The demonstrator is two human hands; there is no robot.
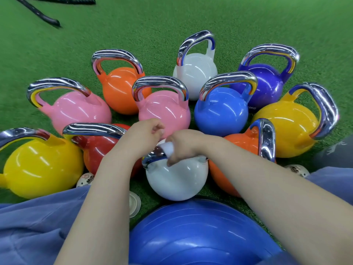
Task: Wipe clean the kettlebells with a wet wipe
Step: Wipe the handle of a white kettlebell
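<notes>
The glossy white kettlebell with a chrome handle [176,178] stands upright on the green artificial turf [133,31], nearest the person, its handle at the top and running left to right across the view. The right hand [184,145] is curled over the handle and grips a white wet wipe [169,148] against the chrome. The left hand [147,133] hovers just beside it with fingers bent inward; whether it pinches an edge of the wipe cannot be told.

The white ball touches a red kettlebell [99,148] on its left and an orange kettlebell [240,155] on its right. A large blue exercise ball [200,236] sits directly in front of the person, against the near side of the white ball. Behind the hands stand a pink kettlebell [164,111] and a blue kettlebell [219,111]. Further kettlebells in yellow, pink, orange, white and purple ring the group. Black battle ropes [47,18] lie well apart at the upper left.

The white shell shows bright reflections; only the left end of its handle is visible past the right hand.
</notes>
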